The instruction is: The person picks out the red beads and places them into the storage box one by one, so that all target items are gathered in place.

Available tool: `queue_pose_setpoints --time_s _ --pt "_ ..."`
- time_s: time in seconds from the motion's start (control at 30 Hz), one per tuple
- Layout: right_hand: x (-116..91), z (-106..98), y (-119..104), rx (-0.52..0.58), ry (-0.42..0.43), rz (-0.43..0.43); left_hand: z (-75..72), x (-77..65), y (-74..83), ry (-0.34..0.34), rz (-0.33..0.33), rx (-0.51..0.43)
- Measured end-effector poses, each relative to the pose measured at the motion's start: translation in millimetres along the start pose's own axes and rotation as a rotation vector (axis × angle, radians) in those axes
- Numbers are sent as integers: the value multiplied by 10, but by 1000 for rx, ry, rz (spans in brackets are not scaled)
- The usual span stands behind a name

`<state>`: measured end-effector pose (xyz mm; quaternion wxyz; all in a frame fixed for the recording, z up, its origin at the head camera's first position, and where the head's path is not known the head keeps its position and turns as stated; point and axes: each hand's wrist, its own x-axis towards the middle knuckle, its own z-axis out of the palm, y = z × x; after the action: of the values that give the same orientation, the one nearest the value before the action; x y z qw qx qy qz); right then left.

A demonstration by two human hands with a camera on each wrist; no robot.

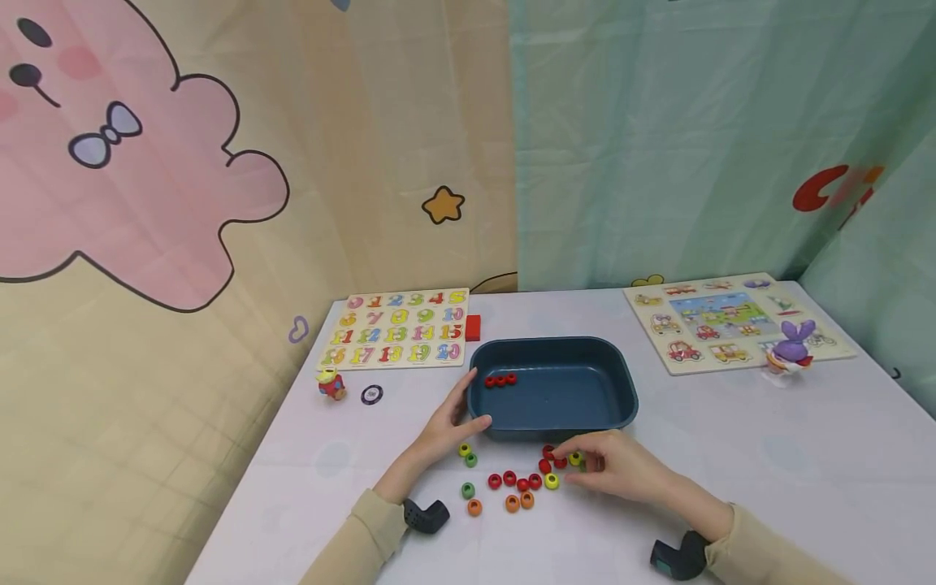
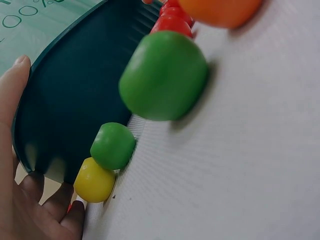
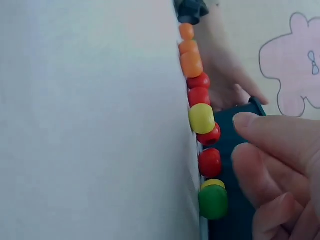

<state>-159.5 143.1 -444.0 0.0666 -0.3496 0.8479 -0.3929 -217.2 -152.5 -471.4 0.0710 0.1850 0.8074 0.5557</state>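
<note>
A dark blue rectangular tray [image 1: 563,406] stands on the table, with three red beads [image 1: 500,381] lying inside at its left. My left hand [image 1: 442,424] grips the tray's left end, thumb at the near corner and fingers along the side wall. In front of the tray lie loose red, yellow, green and orange beads. My right hand [image 1: 621,467] hovers over their right end, thumb and forefinger apart beside a red bead [image 1: 548,452] and a yellow bead [image 1: 552,481]. Nothing shows between those fingertips in the right wrist view. Near the left hand are a green bead [image 2: 113,146] and a yellow bead [image 2: 94,181].
Behind the tray at left lies a number puzzle board [image 1: 398,329] with a red block [image 1: 473,327] beside it. A small figurine [image 1: 331,384] and a round token [image 1: 371,395] sit in front. A vehicle puzzle board [image 1: 731,321] and a purple toy [image 1: 791,348] are at right.
</note>
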Motion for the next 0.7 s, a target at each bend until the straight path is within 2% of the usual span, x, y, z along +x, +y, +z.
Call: queue_pose_setpoints --time_s 0.07,0.27,0.33,0.57,0.7 --pt "-16 27 36 -25 30 14 -6 -9 23 -5 7 5" --pt "-19 80 87 -126 112 47 -24 -89 254 -26 32 -13" --pt "-17 103 104 -156 142 55 -23 -98 279 -26 32 -20" --pt "-11 187 149 -192 209 74 -5 -16 38 -10 6 6" --pt "-4 212 155 -204 227 74 -3 -3 -9 -3 5 0"
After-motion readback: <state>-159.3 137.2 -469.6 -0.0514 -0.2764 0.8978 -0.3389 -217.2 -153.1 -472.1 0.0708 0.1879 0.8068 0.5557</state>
